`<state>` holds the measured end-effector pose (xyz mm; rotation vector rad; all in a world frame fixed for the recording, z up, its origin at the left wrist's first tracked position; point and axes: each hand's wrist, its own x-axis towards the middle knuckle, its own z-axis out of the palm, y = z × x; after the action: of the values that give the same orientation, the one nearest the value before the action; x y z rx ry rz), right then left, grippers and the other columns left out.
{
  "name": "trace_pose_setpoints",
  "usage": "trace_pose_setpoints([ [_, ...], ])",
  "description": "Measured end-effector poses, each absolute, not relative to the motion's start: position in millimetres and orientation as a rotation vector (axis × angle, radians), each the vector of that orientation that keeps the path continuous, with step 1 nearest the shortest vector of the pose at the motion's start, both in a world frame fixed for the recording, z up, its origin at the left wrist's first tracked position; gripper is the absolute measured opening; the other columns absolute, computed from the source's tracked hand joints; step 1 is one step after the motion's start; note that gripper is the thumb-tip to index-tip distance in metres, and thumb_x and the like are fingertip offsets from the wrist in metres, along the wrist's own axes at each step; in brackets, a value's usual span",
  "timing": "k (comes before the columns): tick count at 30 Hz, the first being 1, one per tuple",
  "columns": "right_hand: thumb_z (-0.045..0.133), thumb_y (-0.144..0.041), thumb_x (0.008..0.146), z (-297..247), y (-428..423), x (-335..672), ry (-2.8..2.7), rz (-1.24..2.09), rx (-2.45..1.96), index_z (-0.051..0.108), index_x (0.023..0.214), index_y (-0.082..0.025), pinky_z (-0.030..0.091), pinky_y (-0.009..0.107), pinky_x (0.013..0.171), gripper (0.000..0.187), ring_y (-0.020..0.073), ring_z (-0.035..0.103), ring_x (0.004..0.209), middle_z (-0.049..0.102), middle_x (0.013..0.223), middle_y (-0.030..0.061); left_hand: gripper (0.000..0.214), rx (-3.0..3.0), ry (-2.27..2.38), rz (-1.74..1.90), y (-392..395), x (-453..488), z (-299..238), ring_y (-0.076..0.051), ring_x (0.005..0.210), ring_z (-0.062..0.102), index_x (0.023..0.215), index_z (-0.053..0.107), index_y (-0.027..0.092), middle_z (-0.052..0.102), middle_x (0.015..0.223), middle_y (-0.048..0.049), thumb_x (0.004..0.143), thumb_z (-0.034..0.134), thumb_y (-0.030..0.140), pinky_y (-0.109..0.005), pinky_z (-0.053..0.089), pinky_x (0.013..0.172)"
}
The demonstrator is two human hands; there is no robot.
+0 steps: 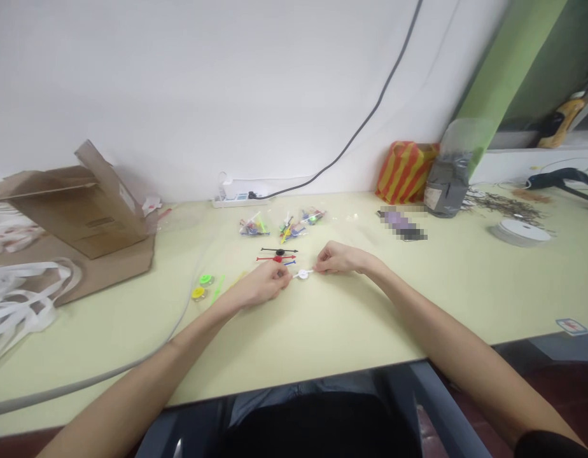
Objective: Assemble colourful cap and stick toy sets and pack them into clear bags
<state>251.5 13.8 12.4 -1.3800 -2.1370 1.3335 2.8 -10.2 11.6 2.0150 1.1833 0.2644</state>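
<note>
Between my hands, at the middle of the table, is a white arrow spinner (303,274) with a round hub. My left hand (268,282) pinches its left end, and my right hand (338,257) pinches its right end. Just beyond my left hand lie a black arrow spinner (279,252) and a red arrow spinner (277,258). Part of a blue arrow (289,263) shows beside them, the rest covered by my left hand. Left of that hand are a green disc (207,279), a yellow disc (198,292) and a light green strip (218,289).
Several clear bags of coloured pieces (254,225) lie near a power strip (237,200) by the wall. An open cardboard box (98,219) and white ribbon (24,318) occupy the left. At right are a phone-like object (401,224), a striped bag (405,172) and a white roll (522,233).
</note>
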Motion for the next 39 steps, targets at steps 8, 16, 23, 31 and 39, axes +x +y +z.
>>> trace_pose_setpoints([
  [8,0.055,-0.03,0.08,14.6,12.3,253.9,-2.246,1.244,-1.283,0.055,0.062,-0.015,0.021,0.024,0.046,0.023,0.0076,0.031,0.048,0.039,0.05,-0.0053,0.031,2.016,1.211,0.303,-16.0,3.1,17.1,-0.011,0.044,0.04,0.071,0.05,0.02,0.045,0.052,0.0043,0.089,0.05,0.045,-0.023,0.028,0.045],
  [16,0.054,-0.035,0.087,20.5,7.9,255.9,-2.225,1.375,-1.072,0.047,0.062,-0.018,0.024,0.023,0.048,0.031,0.0078,0.031,0.05,0.042,0.054,-0.0044,0.039,1.854,1.156,0.354,-16.6,0.1,12.9,-0.008,0.037,0.031,0.073,0.048,0.02,0.041,0.047,0.0063,0.092,0.05,0.055,-0.023,0.024,0.041],
  [23,0.063,-0.05,0.088,31.0,6.0,257.9,-1.92,1.511,-0.901,0.048,0.07,-0.019,0.019,0.024,0.047,0.04,0.0075,0.029,0.05,0.04,0.058,-0.0046,0.041,1.724,1.065,0.56,-21.1,0.8,34.2,-0.008,0.039,0.029,0.074,0.045,0.021,0.039,0.043,0.0071,0.095,0.05,0.056,-0.022,0.024,0.043],
  [31,0.057,-0.037,0.09,12.5,20.8,257.9,-1.43,1.275,-1.303,0.047,0.074,-0.019,0.012,0.023,0.042,0.026,0.0059,0.022,0.043,0.031,0.054,-0.0076,0.036,2.138,1.469,0.974,-12.0,-3.4,26.8,-0.012,0.048,0.038,0.076,0.051,0.02,0.04,0.052,0.0044,0.099,0.039,0.044,-0.025,0.026,0.053],
  [39,0.049,-0.035,0.095,-7.5,28.2,256.9,-1.675,1.079,-1.564,0.051,0.072,-0.018,0.025,0.024,0.047,0.029,0.01,0.036,0.045,0.044,0.054,-0.0017,0.029,2.491,2.122,0.906,26.3,-59.3,35.2,-0.017,0.057,0.052,0.078,0.057,0.02,0.056,0.059,-0.002,0.097,0.04,0.033,-0.028,0.024,0.058],
])
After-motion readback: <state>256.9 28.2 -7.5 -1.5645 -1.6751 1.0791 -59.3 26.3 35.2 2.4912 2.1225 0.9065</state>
